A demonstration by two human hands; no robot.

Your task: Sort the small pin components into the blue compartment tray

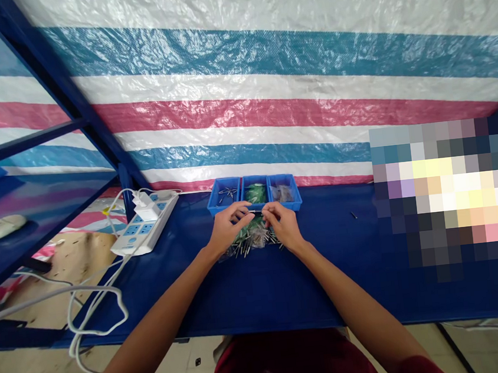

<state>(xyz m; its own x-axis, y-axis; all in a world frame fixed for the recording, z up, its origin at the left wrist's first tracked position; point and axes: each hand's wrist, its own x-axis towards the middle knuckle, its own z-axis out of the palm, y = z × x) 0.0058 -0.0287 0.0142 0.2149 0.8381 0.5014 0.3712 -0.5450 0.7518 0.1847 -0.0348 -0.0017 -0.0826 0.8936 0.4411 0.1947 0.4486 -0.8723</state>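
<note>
A thin, dark-and-silver rod spans the gap between my two hands, too small for its exact kind to show. My left hand pinches one end with thumb and fingers. At the other end, the fingertips of my right hand close on it. Just below lies a pile of thin metal rods with clear and green plastic among them, partly hidden by my hands. Behind my hands stand three joined blue bins: the left bin holds a few rods, the middle one green pieces, the right one small clear plastic bags.
A white power strip with a plugged-in adapter stands at the left of the blue table. White cables hang over its edge. A small dark piece lies to the right. Striped sheeting closes off the back.
</note>
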